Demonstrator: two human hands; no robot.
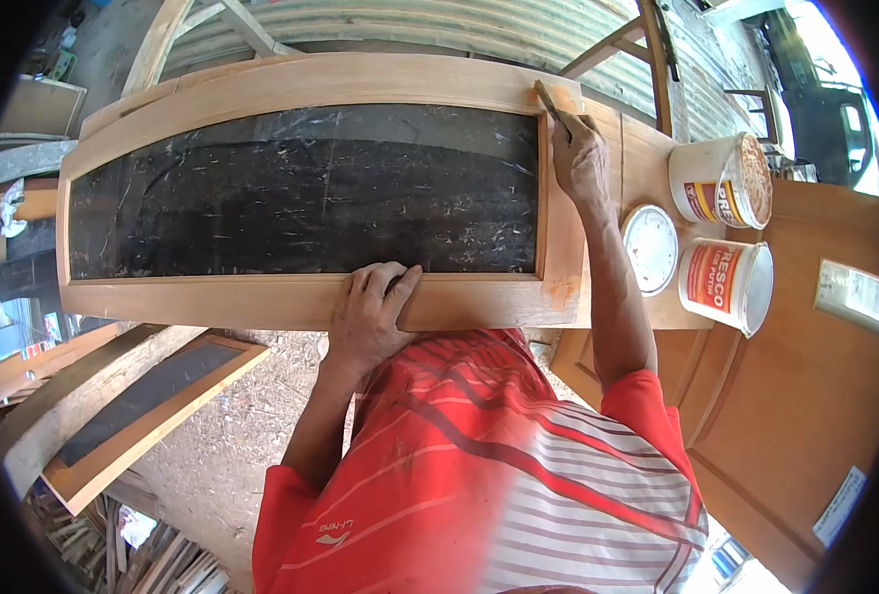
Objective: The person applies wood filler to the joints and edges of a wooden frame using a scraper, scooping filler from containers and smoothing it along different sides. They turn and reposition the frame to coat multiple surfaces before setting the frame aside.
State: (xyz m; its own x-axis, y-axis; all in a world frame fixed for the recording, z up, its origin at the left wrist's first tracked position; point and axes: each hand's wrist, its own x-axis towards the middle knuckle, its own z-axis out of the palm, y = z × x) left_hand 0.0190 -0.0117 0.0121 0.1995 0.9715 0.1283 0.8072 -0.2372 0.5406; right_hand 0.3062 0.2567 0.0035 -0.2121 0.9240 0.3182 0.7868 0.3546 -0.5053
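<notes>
A wooden door panel (pixel 261 304) with a black sheet (pixel 311 198) framed inside it lies flat across the bench in front of me. My right hand (pixel 580 153) is closed around a putty knife (pixel 548 99), its blade at the panel's far right corner, where orange putty (pixel 543 91) is smeared on the wood. A second orange patch (pixel 564 292) marks the near right corner. Resting on the near rail, my left hand (pixel 375 307) has its fingers over the wood and the thumb apart; it holds no tool.
To the right stand an open putty tub (pixel 702 178), a labelled tub (pixel 712 275) and a round white lid (pixel 650 247). Brown door panels (pixel 796 386) lean at the right. Another framed panel (pixel 152 416) and scrap wood (pixel 152 554) lie lower left. Corrugated metal sheeting (pixel 410 25) lies beyond.
</notes>
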